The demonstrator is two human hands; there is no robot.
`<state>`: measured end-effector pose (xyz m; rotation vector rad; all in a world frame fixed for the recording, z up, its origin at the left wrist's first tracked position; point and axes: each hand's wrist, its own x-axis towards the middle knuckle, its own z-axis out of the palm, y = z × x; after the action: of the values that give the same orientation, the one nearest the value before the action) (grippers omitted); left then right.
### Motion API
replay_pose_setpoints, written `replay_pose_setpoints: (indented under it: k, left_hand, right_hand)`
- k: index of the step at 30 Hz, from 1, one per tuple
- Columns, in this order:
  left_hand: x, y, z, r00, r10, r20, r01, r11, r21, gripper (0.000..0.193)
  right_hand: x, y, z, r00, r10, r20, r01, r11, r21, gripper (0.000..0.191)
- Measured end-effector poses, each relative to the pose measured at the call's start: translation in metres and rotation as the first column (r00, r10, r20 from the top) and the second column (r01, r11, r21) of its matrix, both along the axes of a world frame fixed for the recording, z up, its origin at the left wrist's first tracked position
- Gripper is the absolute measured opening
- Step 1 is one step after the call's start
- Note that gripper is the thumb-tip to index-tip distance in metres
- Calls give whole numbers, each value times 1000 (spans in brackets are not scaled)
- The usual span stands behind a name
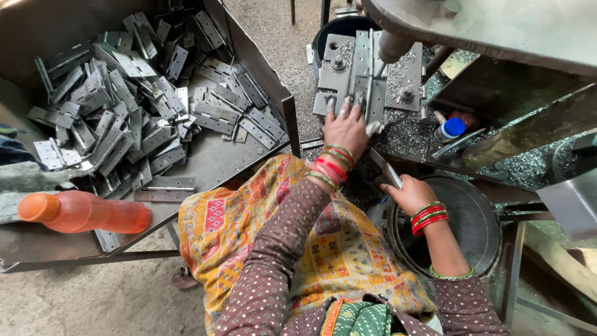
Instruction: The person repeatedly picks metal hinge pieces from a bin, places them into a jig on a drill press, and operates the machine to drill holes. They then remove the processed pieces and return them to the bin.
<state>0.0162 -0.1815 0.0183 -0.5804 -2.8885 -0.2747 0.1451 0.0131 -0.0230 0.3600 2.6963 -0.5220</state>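
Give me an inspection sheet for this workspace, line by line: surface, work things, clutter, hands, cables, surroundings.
Surface: press bed strewn with metal shavings.
Work things: hinge lying in the fixture under the ram; second hinge piece in the right hand.
Clutter: tray heaped with loose hinges; orange bottle lying on it; small blue-capped bottle.
Hands: left hand on the fixture hinge; right hand gripping the piece above a round tub.
Cables: nothing seen.
Surroundings: gritty concrete floor.

Press machine (497,25) cut off at top, hinge (387,169) half hidden by right hand (410,194)
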Motion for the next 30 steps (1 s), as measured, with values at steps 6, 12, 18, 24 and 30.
replay_pose_setpoints:
  k: [6,12,18,24,30]
  left_hand:
    - [-14,5,-7,999,3,-37,-2,999,43,36]
    - [-17,6,-16,997,29,-77,-22,996,92,30]
    - [-36,14,-33,985,67,-156,-56,995,79,31]
    - [-61,28,-31,996,78,-43,-77,997,12,29]
    - [-38,10,-21,999,32,37,-31,999,-9,28]
  right_hand:
    - [6,13,-36,999,3,-48,-2,1000,23,58]
    - [39,-7,-108,946,-32,-322,24,999,-30,52]
    - [7,17,-64,998,10,-57,-9,1000,19,55]
    - [20,10,-78,982,19,-188,-16,1000,15,56]
    - [36,-6,-101,978,-32,-206,35,999,13,55]
